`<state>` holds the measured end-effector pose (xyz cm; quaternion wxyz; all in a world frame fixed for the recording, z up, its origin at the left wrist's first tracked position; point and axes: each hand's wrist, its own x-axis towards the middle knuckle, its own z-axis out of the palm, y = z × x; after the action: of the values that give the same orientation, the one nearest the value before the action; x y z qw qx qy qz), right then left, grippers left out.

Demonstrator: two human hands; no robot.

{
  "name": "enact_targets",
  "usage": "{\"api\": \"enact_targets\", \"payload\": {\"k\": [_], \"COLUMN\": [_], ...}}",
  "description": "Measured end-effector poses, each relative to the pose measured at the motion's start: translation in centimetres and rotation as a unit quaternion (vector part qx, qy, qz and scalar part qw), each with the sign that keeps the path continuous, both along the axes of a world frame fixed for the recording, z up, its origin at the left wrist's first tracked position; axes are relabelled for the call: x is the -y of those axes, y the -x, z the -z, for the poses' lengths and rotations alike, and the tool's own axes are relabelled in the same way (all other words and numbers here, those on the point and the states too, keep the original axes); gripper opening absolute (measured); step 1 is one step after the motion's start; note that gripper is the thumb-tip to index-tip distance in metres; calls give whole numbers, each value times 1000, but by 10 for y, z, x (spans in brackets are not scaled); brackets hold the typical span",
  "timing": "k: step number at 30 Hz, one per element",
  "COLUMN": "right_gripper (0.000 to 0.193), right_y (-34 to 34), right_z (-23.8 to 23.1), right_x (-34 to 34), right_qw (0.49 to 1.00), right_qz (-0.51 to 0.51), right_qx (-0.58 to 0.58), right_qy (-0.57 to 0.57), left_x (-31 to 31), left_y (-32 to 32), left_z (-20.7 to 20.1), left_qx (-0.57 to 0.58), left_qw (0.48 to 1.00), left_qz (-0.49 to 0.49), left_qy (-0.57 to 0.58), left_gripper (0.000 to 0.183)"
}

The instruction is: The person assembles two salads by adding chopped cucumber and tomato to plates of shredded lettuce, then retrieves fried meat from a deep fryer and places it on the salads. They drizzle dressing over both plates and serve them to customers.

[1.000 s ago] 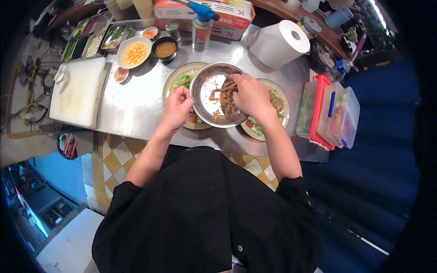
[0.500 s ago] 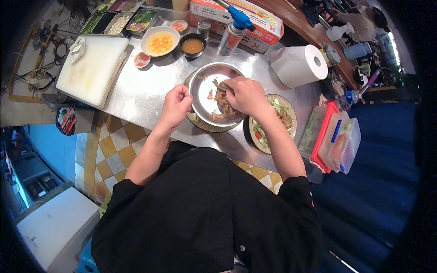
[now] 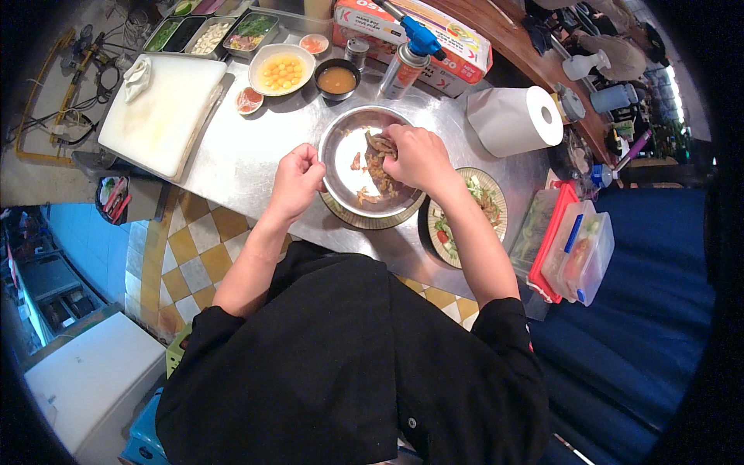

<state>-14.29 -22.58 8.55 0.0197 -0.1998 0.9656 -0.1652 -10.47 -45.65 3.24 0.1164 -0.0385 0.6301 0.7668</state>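
A steel mixing bowl [image 3: 335, 139] sits over a ribbed plate [image 3: 349, 217] on the metal counter. Inside it lie brown, seasoned shreds of food [image 3: 380, 180], with loose bits along the wall. At the bowl's left rim, my left hand [image 3: 294, 184] is closed, thumb and fingers pinched at the edge. My right hand [image 3: 421, 161] reaches in over the right rim, its fingers closed round a bunch of brown strips [image 3: 379, 146]; their exact kind is unclear. Under my right forearm, a second ribbed plate [image 3: 496, 203] carries greens, brown shreds and a red tomato piece.
Behind the bowl stand a dish of egg yolks [image 3: 280, 71], a black bowl of brown sauce [image 3: 337, 80] and a blowtorch [image 3: 407, 66]. A white cutting board [image 3: 159, 116] lies left. A paper roll [image 3: 511, 120] and lidded containers [image 3: 573, 248] stand right.
The whole view has shifted slightly. My right fingers have moved a little within the bowl, and more of the brown strips shows in their grip. My left hand stays at the rim.
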Motion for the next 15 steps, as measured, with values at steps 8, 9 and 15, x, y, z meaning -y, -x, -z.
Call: {"api": "enact_targets", "payload": {"k": [8,9,15], "right_gripper": [35,36,32], "right_y": [13,14,7], "right_z": [-25,-33,-43], "right_x": [-12,-16,-53], "right_qw": [982,976,969], "right_qz": [26,44,104], "right_qx": [76,58,9], "right_qy": [172,206,222], "left_x": [10,16,89], "left_y": [8,9,21], "left_z": [9,9,12], "left_qx": [10,9,-28], "left_qw": [1000,999,990], "left_qz": [-10,-29,-135], "left_qy": [3,-9,-40], "left_gripper": [7,8,8]}}
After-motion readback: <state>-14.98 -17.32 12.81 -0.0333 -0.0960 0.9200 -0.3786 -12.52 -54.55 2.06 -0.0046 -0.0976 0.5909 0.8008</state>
